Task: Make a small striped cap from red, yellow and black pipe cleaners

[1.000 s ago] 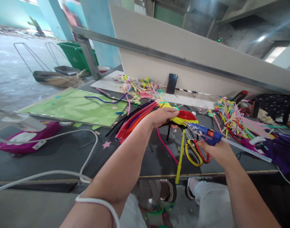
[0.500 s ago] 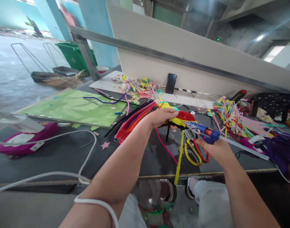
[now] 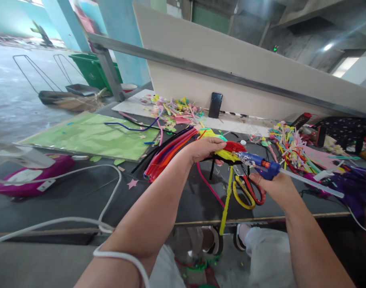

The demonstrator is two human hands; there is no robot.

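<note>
At the work table point(image 3: 65, 200), our left hand point(image 3: 205, 149) closes around a red and yellow pipe-cleaner piece point(image 3: 231, 151). Our right hand point(image 3: 273, 186) grips a blue glue gun point(image 3: 262, 164), whose silvery nozzle meets the piece just right of the left fingers. A yellow pipe cleaner point(image 3: 226, 200) hangs from the piece below the left hand, past the table edge. Scissors point(image 3: 247, 192) with yellow and red handles lie just left of the right hand, under the gun. A sheaf of long pipe cleaners point(image 3: 167, 154) lies left of the left hand, with a green sheet point(image 3: 89, 136) farther left. A dark phone point(image 3: 215, 105) leans upright beyond the left hand.
</note>
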